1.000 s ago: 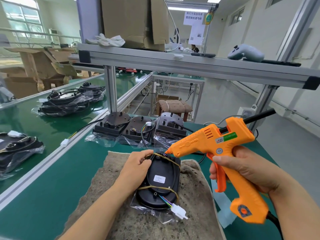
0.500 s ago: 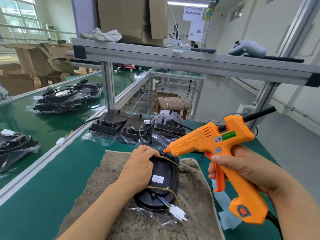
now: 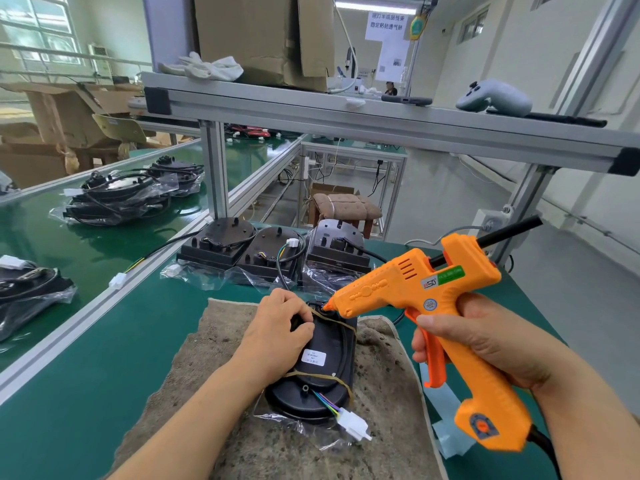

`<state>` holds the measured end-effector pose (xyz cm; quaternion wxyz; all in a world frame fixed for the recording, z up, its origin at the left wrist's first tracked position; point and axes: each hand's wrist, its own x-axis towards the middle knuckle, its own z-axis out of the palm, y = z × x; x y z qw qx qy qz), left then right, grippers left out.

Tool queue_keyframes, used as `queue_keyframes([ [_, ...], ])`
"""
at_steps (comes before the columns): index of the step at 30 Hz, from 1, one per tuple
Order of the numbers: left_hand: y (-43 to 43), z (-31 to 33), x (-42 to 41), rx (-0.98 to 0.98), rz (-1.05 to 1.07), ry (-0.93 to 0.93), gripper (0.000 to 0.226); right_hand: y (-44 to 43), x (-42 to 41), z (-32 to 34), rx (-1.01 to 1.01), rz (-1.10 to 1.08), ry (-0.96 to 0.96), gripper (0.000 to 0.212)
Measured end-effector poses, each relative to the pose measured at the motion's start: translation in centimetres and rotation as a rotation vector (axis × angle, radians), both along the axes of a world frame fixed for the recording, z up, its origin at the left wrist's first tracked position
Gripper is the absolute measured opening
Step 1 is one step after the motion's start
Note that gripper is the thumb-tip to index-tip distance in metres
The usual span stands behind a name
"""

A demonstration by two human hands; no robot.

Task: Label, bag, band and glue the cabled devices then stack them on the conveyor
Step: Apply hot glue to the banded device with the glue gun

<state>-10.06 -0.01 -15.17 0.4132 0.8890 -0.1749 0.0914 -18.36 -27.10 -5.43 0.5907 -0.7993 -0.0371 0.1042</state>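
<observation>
Far edge crowded by bagged devices [image 3: 270, 258]; left tabletop [image 3: 121, 348] seemingly open.

Device [image 3: 322, 368]: black oval in a clear bag, flat under left hand [image 3: 280, 334]; white label [image 3: 313, 357] on top, two rubber bands [image 3: 322, 376] across.
Connector [image 3: 356, 429]: white, coloured wires, at its near end.
Glue gun [image 3: 426, 306]: orange, gripped by right hand [image 3: 485, 344], nozzle at its far end.

We count one glue gun [image 3: 415, 292], one banded device [image 3: 322, 341], two rubber bands [image 3: 341, 322] [image 3: 322, 376], one cloth [image 3: 381, 393], three more devices [image 3: 221, 240] [image 3: 270, 252] [image 3: 337, 244] behind, three bagged piles [image 3: 114, 202] [image 3: 180, 171] [image 3: 31, 296] on the conveyor [image 3: 86, 258].
</observation>
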Motion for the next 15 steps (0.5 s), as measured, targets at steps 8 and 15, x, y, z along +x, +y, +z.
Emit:
queue_keyframes([
  [8,0.10,-0.30,0.10,-0.022,-0.004,0.003,0.018,0.07,0.03,0.04,-0.025,-0.011,-0.002,0.045],
  [15,0.09,-0.37,0.14,-0.020,-0.007,-0.008,0.017,-0.21,-0.10,0.18,-0.045,-0.007,-0.017,0.045],
])
